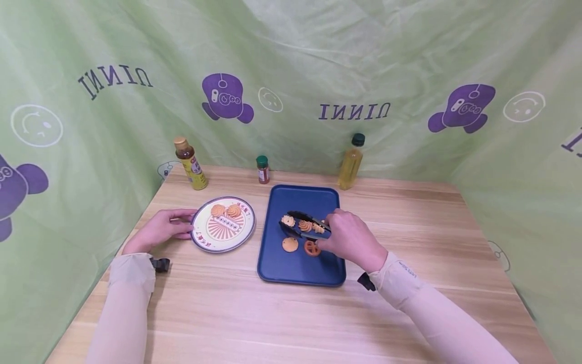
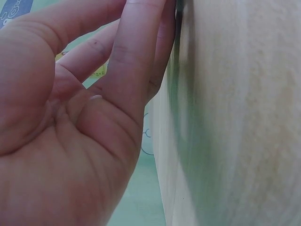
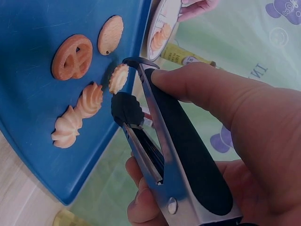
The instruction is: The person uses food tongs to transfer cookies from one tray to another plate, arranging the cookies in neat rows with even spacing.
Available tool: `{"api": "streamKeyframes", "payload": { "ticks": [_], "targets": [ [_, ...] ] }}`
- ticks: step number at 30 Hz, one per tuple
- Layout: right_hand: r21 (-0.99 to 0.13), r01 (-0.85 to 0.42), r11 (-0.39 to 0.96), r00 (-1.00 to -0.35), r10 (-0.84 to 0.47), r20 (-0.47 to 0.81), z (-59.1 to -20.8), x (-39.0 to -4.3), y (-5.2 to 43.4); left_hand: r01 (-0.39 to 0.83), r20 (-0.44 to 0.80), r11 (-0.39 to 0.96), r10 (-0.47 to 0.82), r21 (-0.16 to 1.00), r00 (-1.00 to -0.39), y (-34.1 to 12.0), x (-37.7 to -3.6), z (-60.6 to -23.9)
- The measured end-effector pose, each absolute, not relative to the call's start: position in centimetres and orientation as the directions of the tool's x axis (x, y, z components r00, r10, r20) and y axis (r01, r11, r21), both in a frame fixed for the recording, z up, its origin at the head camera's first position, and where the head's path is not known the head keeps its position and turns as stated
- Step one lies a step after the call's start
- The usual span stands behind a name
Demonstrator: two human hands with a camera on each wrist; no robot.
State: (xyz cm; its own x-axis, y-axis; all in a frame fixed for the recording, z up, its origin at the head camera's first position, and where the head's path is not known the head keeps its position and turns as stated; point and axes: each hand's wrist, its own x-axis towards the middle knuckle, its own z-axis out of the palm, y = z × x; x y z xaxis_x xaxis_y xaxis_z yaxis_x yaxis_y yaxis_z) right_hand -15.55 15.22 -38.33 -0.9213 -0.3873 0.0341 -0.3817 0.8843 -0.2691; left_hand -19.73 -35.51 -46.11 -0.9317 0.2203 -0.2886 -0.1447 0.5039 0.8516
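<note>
My right hand (image 1: 352, 235) holds metal tongs (image 3: 160, 141) with black grips over the blue tray (image 1: 300, 270). The tong tips stand apart, with a pale scalloped cookie (image 3: 118, 78) showing between them in the right wrist view. Two swirl cookies (image 3: 89, 100) lie close by on the tray. A round cookie (image 1: 290, 244) and a pretzel cookie (image 1: 311, 248) are nearer the front. At the left, my left hand (image 1: 159, 230) pinches the rim of a white patterned plate (image 1: 223, 242). Two swirl cookies (image 1: 226, 211) sit near its back edge. Fingers hide part of the rim.
Behind the plate stands a yellow-labelled bottle (image 1: 193, 167). A small green-capped spice jar (image 1: 262, 170) is at the back middle, and an oil bottle (image 1: 351, 164) behind the tray's right corner. Green curtain (image 1: 291, 60) surrounds the wooden table (image 1: 218, 313).
</note>
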Motion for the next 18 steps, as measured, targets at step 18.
{"api": "streamKeyframes", "payload": {
  "ticks": [18],
  "targets": [
    [-0.287,-0.375,0.881,-0.924,-0.380,0.040,-38.07,-15.69,15.11,-0.130,-0.284,0.517,0.231,0.846,-0.930,-35.73,-19.74,-46.20]
  ]
}}
